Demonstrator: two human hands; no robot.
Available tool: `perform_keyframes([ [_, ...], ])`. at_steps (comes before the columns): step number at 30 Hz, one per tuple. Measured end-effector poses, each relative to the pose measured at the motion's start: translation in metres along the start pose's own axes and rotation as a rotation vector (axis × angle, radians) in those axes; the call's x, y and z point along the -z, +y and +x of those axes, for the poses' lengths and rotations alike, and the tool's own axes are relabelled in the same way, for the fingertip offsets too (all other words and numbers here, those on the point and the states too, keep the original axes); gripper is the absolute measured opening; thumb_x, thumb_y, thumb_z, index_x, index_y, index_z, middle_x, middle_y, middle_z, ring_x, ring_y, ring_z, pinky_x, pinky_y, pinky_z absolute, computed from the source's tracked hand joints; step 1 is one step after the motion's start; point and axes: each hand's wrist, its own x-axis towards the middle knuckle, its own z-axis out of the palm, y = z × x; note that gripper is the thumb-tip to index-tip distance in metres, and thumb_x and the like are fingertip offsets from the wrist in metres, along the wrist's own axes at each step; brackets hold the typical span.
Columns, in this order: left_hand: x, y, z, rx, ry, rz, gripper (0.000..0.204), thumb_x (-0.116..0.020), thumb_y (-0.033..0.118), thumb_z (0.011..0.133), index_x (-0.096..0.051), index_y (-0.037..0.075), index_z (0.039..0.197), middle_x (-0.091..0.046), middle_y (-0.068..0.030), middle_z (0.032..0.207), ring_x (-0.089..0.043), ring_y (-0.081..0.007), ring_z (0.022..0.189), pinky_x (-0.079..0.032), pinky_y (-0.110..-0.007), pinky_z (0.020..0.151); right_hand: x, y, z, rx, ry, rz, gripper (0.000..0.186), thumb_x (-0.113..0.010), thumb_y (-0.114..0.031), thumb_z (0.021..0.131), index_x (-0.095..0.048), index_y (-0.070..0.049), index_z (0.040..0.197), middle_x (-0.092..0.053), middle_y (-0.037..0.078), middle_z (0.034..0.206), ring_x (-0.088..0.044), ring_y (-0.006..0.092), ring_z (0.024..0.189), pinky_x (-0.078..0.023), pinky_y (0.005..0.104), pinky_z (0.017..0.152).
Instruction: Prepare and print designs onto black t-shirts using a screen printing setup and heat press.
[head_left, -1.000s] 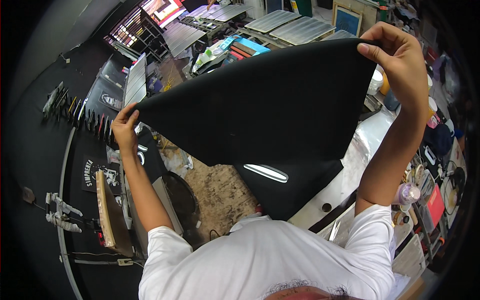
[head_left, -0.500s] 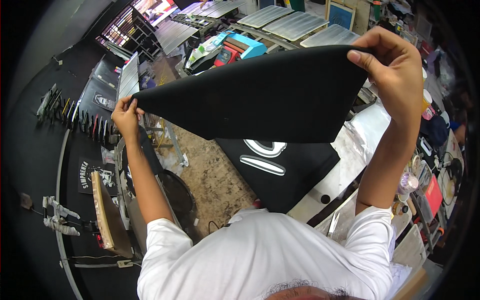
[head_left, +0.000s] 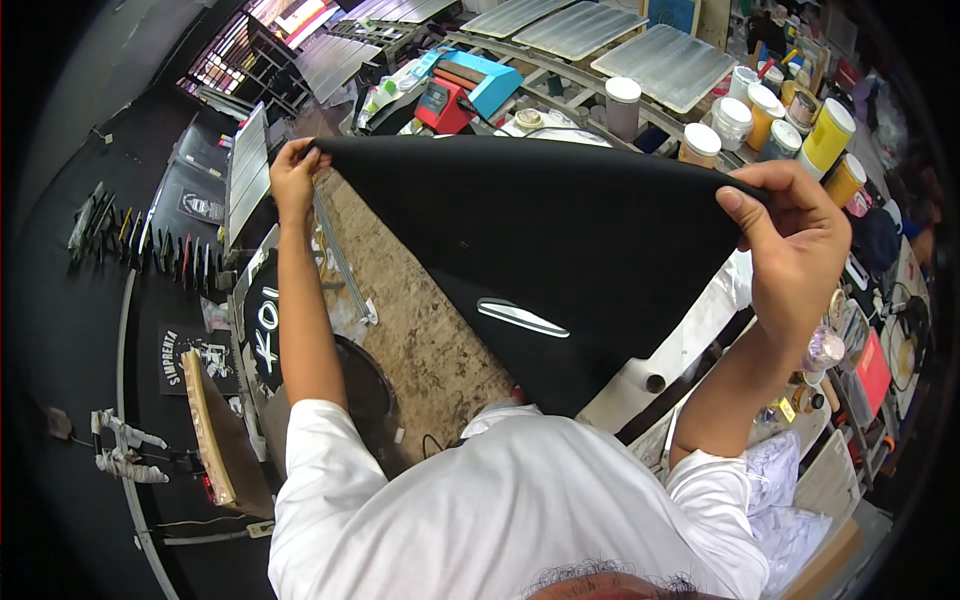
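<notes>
A black cloth (head_left: 540,210) is stretched between my two hands, its far edge nearly straight. At its far left corner, my left hand (head_left: 297,182) is pinched closed. My right hand (head_left: 790,225) grips the right corner between thumb and bent fingers. Under the near part of the cloth lies another black cloth piece (head_left: 555,375) with a long white printed shape (head_left: 522,317) showing. The rest of that print is hidden. I cannot clearly tell where the upper cloth ends and the lower begins. A white surface (head_left: 640,375) shows beneath them on the right.
Beyond the cloth stand a blue and red machine (head_left: 465,90) and several framed screens (head_left: 665,65). Jars with white lids (head_left: 700,143) crowd the far right. To my left are a wooden-edged board (head_left: 215,430), a dark round seat (head_left: 365,385) and a black printed piece (head_left: 262,330).
Both hands have come apart slightly; the right has lowered toward me and the left has risen away. The held cloth has come down over the lower piece, covering part of its white print.
</notes>
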Motion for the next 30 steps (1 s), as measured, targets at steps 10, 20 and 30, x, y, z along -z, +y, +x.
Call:
perform_keyframes([
  [10, -0.069, -0.029, 0.026, -0.156, 0.239, 0.346, 0.019, -0.08, 0.012, 0.081, -0.081, 0.012, 0.1, -0.065, 0.0025, 0.066, -0.058, -0.0086, 0.06, -0.045, -0.025, 0.059, -0.004, 0.028, -0.027, -0.072, 0.114, -0.12, 0.014, -0.078, 0.007, 0.08, -0.07, 0.003, 0.092, -0.068, 0.0, 0.082, -0.062, 0.0059, 0.076, -0.048, 0.0193, 0.07],
  [20, -0.043, -0.026, 0.014, -0.076, 0.131, -0.161, 0.018, -0.061, -0.003, 0.094, -0.07, -0.004, 0.11, -0.073, -0.0114, 0.094, -0.072, -0.018, 0.074, -0.059, -0.026, 0.066, -0.027, -0.003, -0.084, -0.089, 0.07, -0.128, 0.016, -0.075, 0.012, 0.078, -0.069, 0.003, 0.091, -0.067, 0.002, 0.084, -0.063, 0.0079, 0.078, -0.049, 0.0209, 0.074],
  [30, -0.079, -0.078, 0.062, -0.084, -0.235, -0.056, 0.024, -0.064, 0.023, 0.094, -0.074, 0.001, 0.095, -0.066, -0.0066, 0.078, -0.067, -0.0147, 0.067, -0.057, -0.026, 0.06, -0.035, 0.042, -0.093, -0.144, 0.194, -0.393, 0.015, -0.078, -0.004, 0.084, -0.07, -0.001, 0.096, -0.065, -0.004, 0.082, -0.054, 0.0026, 0.069, -0.037, 0.0181, 0.056],
])
